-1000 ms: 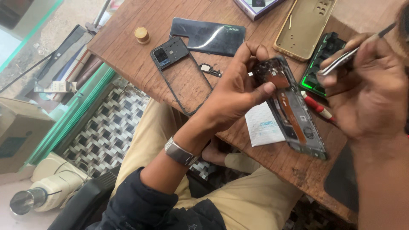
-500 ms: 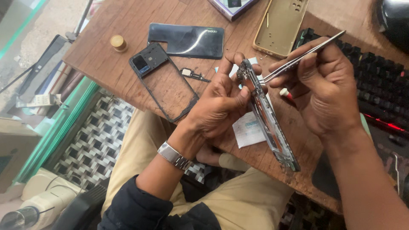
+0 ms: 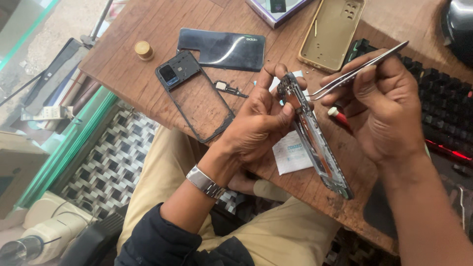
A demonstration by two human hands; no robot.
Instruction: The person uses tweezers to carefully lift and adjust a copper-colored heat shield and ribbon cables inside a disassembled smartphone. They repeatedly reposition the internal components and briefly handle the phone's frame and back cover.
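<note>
Left hand (image 3: 263, 120) gripping phone body (image 3: 315, 143), right hand (image 3: 382, 106) pinching tweezers (image 3: 357, 71), tips seemingly touching it

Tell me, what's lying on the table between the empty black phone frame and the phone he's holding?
In the head view, a small metal part lies on the bare wood between the empty frame and the held phone.

The opened phone body (image 3: 315, 140) is stood up on its long edge, tilted so one end sits up top and the other end comes down near the front edge of the table. It's dark and slim, and you can see bits of the insides along the exposed face. The metal tweezers (image 3: 357, 71) are thin and silvery, angled with the tips pointing down-left, right at the phone's upper end, and the back end sticking up to the right.
</note>
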